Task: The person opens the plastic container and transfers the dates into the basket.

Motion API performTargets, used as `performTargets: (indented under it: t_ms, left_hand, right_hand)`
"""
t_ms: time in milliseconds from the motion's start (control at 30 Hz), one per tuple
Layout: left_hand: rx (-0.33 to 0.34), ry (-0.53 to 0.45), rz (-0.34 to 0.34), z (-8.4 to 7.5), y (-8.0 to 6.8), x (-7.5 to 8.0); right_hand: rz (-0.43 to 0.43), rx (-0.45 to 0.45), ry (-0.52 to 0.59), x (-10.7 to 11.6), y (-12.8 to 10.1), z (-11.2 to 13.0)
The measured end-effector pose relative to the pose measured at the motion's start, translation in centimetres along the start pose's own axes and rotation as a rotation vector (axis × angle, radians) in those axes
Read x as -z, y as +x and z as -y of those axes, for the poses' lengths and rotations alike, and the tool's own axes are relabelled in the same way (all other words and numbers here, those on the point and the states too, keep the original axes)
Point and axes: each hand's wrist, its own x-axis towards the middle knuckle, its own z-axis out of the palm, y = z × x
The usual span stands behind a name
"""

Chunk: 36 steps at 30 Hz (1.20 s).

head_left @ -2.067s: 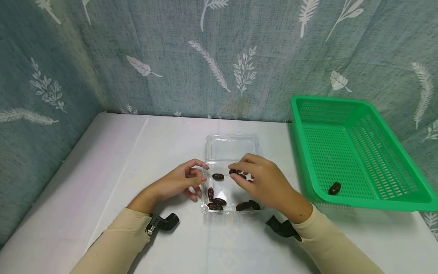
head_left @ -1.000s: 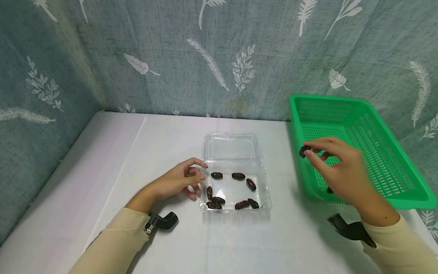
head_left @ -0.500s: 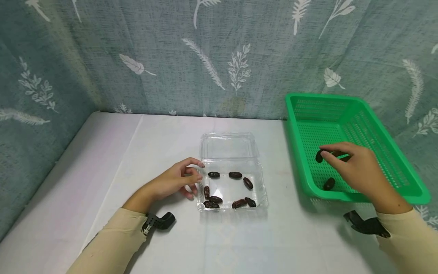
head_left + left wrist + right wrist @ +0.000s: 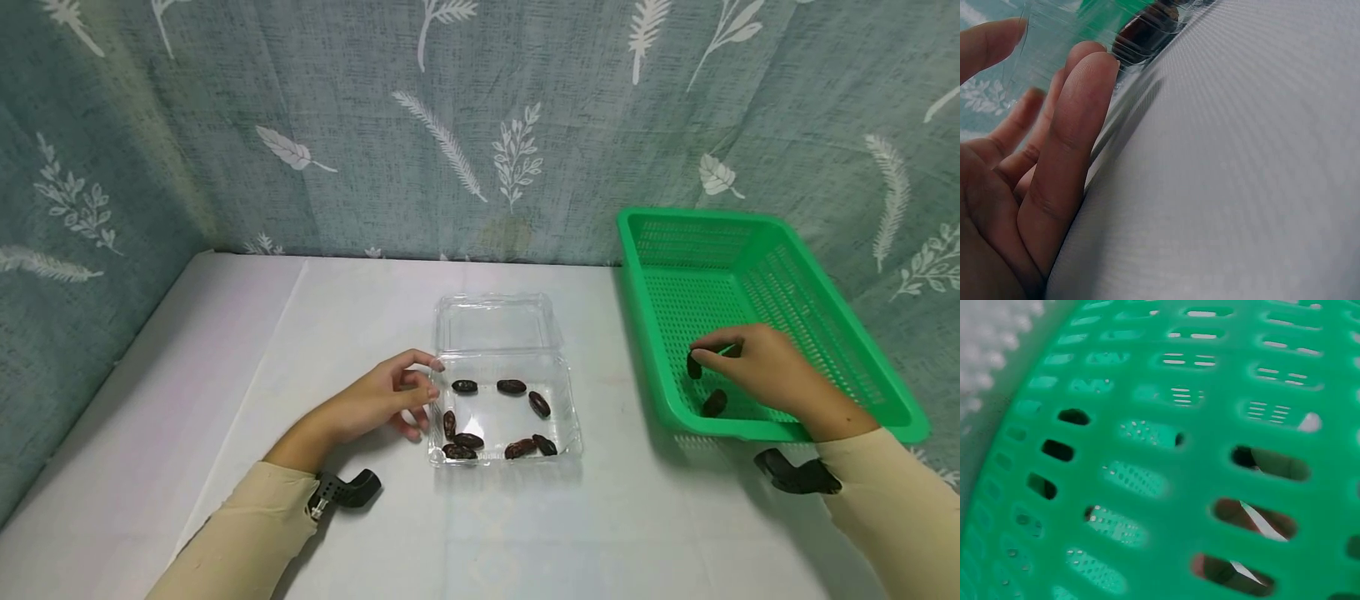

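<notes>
Date (image 4: 693, 365) | right hand (image 4: 765, 372) pinches it, now lowered into green basket (image 4: 780, 242) beside another date (image 4: 713, 403) | left hand (image 4: 375, 404) relaxed, steadies clamshell (image 4: 502, 450).

Soft, even light from above fills the head view, leaving faint shadows under the arms on the white desk (image 4: 225, 350). Edges bow slightly. The left wrist view is blurred close up; the green basket (image 4: 1166, 444) fills the right wrist view, smeared out of focus.

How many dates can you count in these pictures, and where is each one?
9. Seven lie in the clear box, one lies in the green basket, and one is pinched by the right hand. None seems hidden.
</notes>
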Motion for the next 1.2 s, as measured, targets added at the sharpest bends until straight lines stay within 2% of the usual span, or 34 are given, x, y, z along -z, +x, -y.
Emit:
performTargets:
  t_ms: [367,633,1033,1200]
  left_hand:
    - [0.002,-0.005,0.000,-0.1,0.1,0.0]
    - [0.002,-0.008,0.008,-0.1,0.0,0.0]
    - [-0.004,-0.008,0.009,0.0,0.0,0.1]
    - [-0.006,-0.004,0.010,0.0,0.0,0.1]
  right_hand:
    - [0.075,0.021,-0.009,-0.5,0.8,-0.3]
    - [0.170,0.066,-0.038,-0.8,1.0,-0.7]
    - [0.187,0.081,-0.065,-1.0,1.1,-0.7]
    - [0.182,0.068,-0.121,-0.9,0.9,-0.5]
